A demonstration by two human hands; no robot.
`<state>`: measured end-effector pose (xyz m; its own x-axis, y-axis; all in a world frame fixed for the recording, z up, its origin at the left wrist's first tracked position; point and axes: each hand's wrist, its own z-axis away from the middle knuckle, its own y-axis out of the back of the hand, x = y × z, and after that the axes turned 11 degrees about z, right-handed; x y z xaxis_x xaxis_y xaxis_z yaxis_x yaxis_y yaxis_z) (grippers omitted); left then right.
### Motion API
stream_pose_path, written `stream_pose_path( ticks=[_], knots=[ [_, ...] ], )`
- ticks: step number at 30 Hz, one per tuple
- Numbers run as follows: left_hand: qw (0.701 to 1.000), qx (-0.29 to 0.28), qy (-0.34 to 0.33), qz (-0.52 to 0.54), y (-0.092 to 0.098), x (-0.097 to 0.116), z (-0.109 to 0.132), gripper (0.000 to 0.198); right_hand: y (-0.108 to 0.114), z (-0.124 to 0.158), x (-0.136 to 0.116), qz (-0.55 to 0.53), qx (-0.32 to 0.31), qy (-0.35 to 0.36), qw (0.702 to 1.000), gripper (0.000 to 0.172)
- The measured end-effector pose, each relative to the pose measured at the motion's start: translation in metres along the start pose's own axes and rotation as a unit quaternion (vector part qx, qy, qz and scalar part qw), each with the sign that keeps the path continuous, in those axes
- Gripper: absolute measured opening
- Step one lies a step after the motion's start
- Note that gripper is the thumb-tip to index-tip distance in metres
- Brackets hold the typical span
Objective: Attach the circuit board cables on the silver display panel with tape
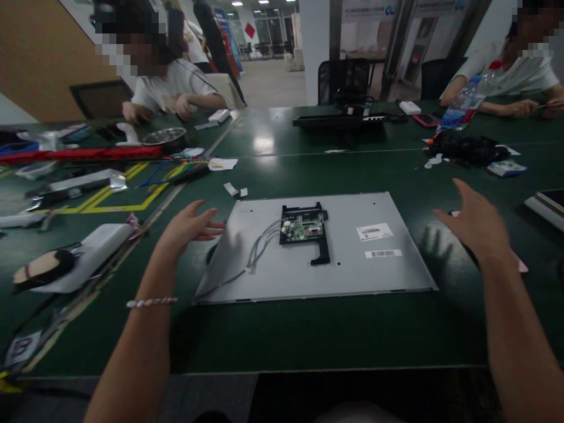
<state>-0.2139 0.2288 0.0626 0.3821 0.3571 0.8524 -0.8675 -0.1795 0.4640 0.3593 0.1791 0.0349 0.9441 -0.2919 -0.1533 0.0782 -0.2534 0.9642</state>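
Grey metal panel point(352, 273) lies flat on the green table point(308, 335), dead centre in front of the person, long axis running L-R across them, short sides facing each hand. L hand point(190, 226) hovers right at the panel's left short edge, near the far-left corner, just beside it if not over it; can't tell if it touches. Fingers point(211, 225) loosely spread, palm down, holding nothing. R hand point(478, 226) also wide open and empty, palm down, but set off from the right short edge w/ bare table btwn, so the L hand is the nearer one. Panel sits btwn the two hands, each pointing inward at it. On the panel, mid-top: small green PCB point(302, 229) in a black bracket point(321, 249), grey cables point(259, 247) trailing to the near-left corner; white label point(374, 231) and barcode sticker point(383, 254) toward the right. Bead bracelet point(152, 302) on the L wrist. Other people sit at the far side; their hands are well apart from the panel.
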Motion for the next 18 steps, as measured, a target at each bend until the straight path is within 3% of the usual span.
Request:
stream_pose_path(
  ticks=[1,3,7,11,16,18],
  knots=[
    [1.000,-0.001,0.000,-0.003,0.000,0.000,0.000,0.071,0.000,-0.002,0.014,0.050,0.009,-0.022,0.998,0.085],
    [1.000,-0.002,-0.001,-0.008,0.001,0.001,0.001,0.072,-0.005,-0.005,0.042,0.114,-0.035,-0.087,0.989,0.091],
    [1.000,-0.003,-0.002,-0.015,-0.001,0.006,0.008,0.071,-0.022,-0.006,0.083,0.124,-0.142,-0.133,0.973,0.100],
    [1.000,-0.005,0.005,-0.027,-0.003,0.011,0.014,0.072,-0.033,-0.005,0.092,0.128,-0.177,-0.098,0.971,0.094],
    [1.000,-0.006,0.007,-0.022,-0.002,0.010,0.015,0.074,-0.038,-0.013,0.094,0.133,-0.162,-0.104,0.972,0.092],
    [1.000,-0.006,0.007,-0.022,-0.002,0.008,0.013,0.075,-0.041,-0.020,0.100,0.151,-0.129,-0.098,0.975,0.090]
  ],
)
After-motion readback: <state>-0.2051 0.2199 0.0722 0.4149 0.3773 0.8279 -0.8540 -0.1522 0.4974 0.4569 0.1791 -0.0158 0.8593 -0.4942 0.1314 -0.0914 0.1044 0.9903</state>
